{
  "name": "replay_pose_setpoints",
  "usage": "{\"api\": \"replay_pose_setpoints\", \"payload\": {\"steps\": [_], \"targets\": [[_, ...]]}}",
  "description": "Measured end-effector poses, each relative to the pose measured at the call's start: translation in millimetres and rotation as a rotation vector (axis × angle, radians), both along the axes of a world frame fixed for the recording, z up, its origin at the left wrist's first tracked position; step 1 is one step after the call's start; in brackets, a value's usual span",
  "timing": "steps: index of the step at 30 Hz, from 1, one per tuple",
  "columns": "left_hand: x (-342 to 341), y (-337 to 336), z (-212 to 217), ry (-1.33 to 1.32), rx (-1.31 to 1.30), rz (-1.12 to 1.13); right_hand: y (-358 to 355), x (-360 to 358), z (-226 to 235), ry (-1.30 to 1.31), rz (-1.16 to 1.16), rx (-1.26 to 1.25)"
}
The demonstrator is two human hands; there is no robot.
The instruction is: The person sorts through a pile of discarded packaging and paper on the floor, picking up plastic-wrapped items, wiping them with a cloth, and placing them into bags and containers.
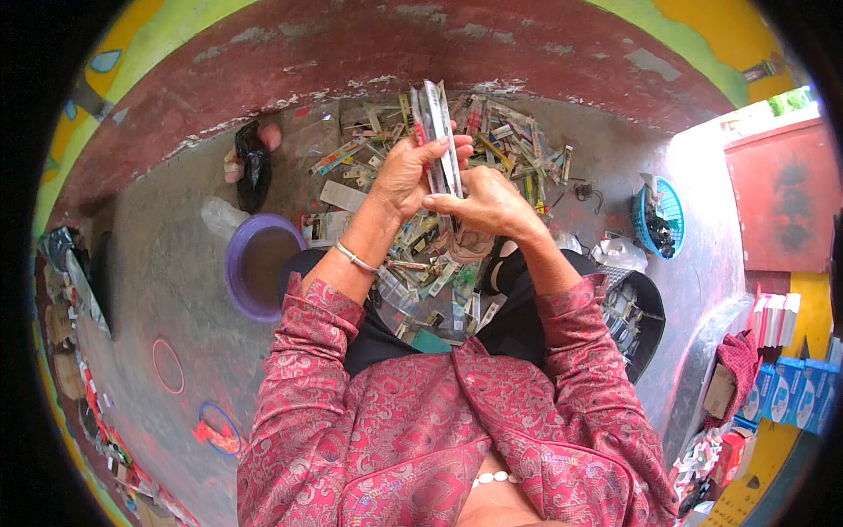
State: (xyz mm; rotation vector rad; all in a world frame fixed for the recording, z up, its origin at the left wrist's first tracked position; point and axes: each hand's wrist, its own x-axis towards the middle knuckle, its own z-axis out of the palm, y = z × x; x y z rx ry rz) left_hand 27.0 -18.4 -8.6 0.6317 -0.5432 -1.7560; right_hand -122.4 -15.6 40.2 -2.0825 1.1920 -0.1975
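Note:
A stack of long, narrow, flat packets, whitish with some red and grey, stands nearly upright between my hands. My left hand is closed around its left side, thumb across the front and fingertips showing behind. Lower down, my right hand grips the stack from the right with its thumb laid over the bottom end. What the packets contain is too small to tell. Past my hands and between my legs spreads a loose pile of similar slim packets on the floor.
To the left stands a purple basin, with a black plastic bag beyond it. A blue basket and a black tub of packets are on the right. Blue boxes line the far right. A red-brown wall rises ahead.

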Motion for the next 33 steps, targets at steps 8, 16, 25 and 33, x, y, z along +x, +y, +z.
{"api": "replay_pose_setpoints", "payload": {"steps": [8, 16, 25, 33], "targets": [[1, 1, 9, 0.265, -0.063, -0.112, -9, -15, -1, -0.168, 0.015, 0.278], [3, 1, 1, 0.113, 0.062, -0.062, -12, -15, -6, -0.096, 0.087, 0.224], [-2, 5, 3, -0.002, 0.128, 0.034, -8, -13, 0, -0.142, 0.055, 0.121], [-6, 9, 1, -0.174, 0.087, 0.040, 2, -6, 0, 0.108, 0.116, -0.160]]}}
